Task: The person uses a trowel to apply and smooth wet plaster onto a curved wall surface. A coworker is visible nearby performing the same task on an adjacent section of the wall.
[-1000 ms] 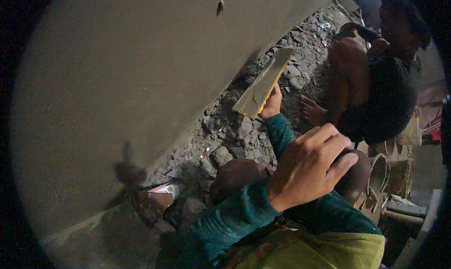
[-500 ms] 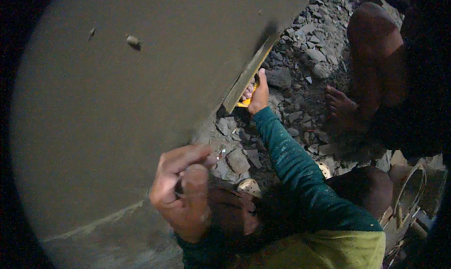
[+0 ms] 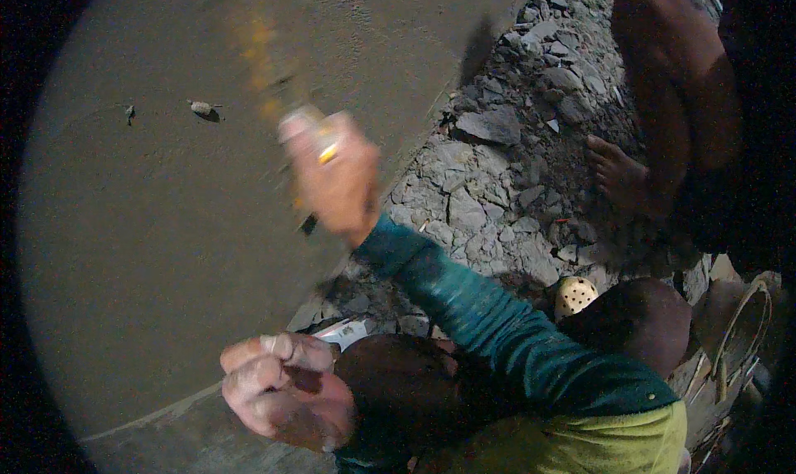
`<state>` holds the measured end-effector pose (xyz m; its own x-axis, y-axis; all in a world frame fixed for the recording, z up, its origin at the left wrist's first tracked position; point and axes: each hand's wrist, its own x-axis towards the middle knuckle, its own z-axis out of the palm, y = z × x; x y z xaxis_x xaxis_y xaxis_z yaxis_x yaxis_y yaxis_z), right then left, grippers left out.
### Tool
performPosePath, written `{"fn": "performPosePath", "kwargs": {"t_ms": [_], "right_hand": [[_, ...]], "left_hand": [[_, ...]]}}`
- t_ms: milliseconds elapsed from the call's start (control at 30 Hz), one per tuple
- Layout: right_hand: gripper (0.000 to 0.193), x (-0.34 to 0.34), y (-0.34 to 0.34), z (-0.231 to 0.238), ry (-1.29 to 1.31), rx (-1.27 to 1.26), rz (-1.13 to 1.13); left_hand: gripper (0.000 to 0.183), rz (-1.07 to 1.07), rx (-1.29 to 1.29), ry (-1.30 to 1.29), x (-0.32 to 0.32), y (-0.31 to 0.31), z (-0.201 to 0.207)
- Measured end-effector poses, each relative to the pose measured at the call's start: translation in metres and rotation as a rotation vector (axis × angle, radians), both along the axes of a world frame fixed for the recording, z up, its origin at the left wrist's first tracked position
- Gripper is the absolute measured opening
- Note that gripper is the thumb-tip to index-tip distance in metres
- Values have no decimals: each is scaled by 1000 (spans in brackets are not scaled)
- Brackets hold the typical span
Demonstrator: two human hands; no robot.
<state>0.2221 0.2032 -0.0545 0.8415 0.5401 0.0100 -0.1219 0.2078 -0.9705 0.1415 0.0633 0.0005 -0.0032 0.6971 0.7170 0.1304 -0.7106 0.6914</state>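
Yellow-handled flat hand float point(image 3: 270, 108): in head view, at eleven o'clock, motion-blurred over smooth grey-brown plastered surface point(image 3: 166, 250); contact too blurred to tell.
Right hand point(image 3: 338, 176) with teal sleeve point(image 3: 464, 283): at ten o'clock, wrapped around the float's handle.
Bare left hand point(image 3: 286, 391): at seven o'clock, curled inward; cannot tell whether pinching anything.
Broken grey stone rubble point(image 3: 497, 176): toward one o'clock, beside the plastered surface.

Ground point(image 3: 572, 242) strewn with grey stones point(image 3: 466, 211)
Right of centre, a bare foot point(image 3: 618, 166) and a perforated shoe point(image 3: 575, 297); left of lower centre, a pale packet point(image 3: 345, 333).
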Motion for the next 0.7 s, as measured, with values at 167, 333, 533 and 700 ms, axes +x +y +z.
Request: {"fn": "performPosePath", "kwargs": {"t_ms": [167, 333, 533, 700], "right_hand": [[38, -14, -32, -7, -3, 378, 438], [50, 93, -16, -129, 855, 245, 269], [45, 121, 7, -209, 1047, 300, 172], [47, 136, 23, -216, 996, 264, 212]], "left_hand": [[7, 885, 233, 907, -18, -32, -2], [13, 32, 191, 180, 0, -7, -2], [29, 128, 109, 174, 6, 3, -7], [34, -75, -2, 254, 9, 12, 3]]}}
